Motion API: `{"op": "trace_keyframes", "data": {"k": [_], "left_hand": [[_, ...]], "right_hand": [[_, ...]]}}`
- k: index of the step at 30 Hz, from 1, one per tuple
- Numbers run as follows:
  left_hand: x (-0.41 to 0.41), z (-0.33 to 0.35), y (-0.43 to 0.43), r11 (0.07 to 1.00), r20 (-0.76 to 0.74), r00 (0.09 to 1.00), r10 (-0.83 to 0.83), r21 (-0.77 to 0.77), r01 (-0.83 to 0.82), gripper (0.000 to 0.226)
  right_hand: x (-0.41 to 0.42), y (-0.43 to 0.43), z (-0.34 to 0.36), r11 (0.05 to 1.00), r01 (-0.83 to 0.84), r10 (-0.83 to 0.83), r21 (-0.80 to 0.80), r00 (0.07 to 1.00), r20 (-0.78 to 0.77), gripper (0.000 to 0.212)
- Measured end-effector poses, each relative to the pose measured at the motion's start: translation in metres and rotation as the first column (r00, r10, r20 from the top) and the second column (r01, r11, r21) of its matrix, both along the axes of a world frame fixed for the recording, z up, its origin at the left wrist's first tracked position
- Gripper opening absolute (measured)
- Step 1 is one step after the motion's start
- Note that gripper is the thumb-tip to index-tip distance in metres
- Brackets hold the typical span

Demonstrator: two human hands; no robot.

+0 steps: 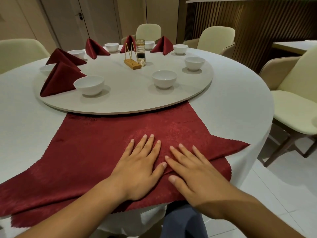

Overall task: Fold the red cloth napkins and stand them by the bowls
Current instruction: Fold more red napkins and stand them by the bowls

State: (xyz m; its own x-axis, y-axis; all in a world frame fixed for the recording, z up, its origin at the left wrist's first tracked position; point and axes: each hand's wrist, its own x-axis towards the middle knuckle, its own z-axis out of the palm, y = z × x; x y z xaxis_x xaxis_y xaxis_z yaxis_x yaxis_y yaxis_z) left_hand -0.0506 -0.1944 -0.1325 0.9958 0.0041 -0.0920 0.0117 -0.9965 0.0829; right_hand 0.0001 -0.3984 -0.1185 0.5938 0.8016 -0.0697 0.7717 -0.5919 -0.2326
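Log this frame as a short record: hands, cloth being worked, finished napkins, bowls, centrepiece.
hands: left hand and right hand lie flat, fingers straight, on the spread red cloth
cloth: layered, at the near edge of the table, reaching the turntable
finished: five folded napkins stand on the turntable's left and far side
bowls: white bowls ring the turntable; the two near-right ones have no napkin beside them
centre: wooden holder, glass jar

The single view comes from a wide-angle camera on the person's head, at the near edge of the round table [25, 121]. It faces forward and down across the top. The left hand [139, 170] and right hand [193, 177] lie close below the lens; the door [68, 18] shows far off at the upper edge.
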Motion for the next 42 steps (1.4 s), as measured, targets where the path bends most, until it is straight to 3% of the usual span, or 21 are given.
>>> {"op": "trace_keyframes", "data": {"k": [7,13,19,23,25,27,31,36,42], "left_hand": [[0.0,0.001,0.001,1.0,-0.006,1.0,-0.004,0.011,0.005,0.082],[0.0,0.0,0.001,1.0,-0.008,1.0,-0.001,0.006,0.001,0.082],[0.0,0.003,0.001,0.999,0.006,1.0,0.002,-0.047,-0.002,0.076],[-0.007,0.007,0.004,0.974,0.195,0.981,-0.026,-0.215,0.068,0.069],[-0.014,0.011,0.005,0.977,0.378,0.923,-0.074,-0.158,0.143,0.055],[-0.024,0.013,0.006,0.983,0.458,0.88,-0.127,-0.063,0.174,0.043],[-0.053,0.0,0.017,0.997,0.326,0.942,-0.079,0.034,0.072,0.049],[-0.091,0.004,0.046,0.998,0.06,0.997,0.051,-0.029,-0.049,0.078],[-0.133,-0.001,0.104,0.975,0.062,0.973,0.221,0.003,-0.221,0.086]], "right_hand": [[0.045,-0.063,-0.009,0.99,0.098,-0.088,-0.101,0.992,0.094,0.067],[0.091,-0.104,-0.013,0.975,0.223,-0.223,0.0,0.975,0.017,0.073],[0.095,-0.099,-0.009,0.954,0.289,-0.295,0.081,0.952,0.076,0.072],[0.071,-0.058,0.004,0.947,0.241,-0.285,0.212,0.935,0.209,0.061],[0.048,-0.027,0.008,0.948,0.105,-0.172,0.299,0.962,0.21,0.053],[0.025,0.005,0.012,0.936,-0.004,-0.049,0.351,0.989,0.142,0.036],[0.001,0.053,0.008,0.926,-0.072,0.073,0.371,0.997,0.013,0.015],[-0.001,0.071,-0.004,0.96,-0.049,0.047,0.276,0.999,0.013,0.017],[0.0,0.069,-0.007,0.971,-0.046,0.05,0.235,0.999,-0.009,0.018]]}}
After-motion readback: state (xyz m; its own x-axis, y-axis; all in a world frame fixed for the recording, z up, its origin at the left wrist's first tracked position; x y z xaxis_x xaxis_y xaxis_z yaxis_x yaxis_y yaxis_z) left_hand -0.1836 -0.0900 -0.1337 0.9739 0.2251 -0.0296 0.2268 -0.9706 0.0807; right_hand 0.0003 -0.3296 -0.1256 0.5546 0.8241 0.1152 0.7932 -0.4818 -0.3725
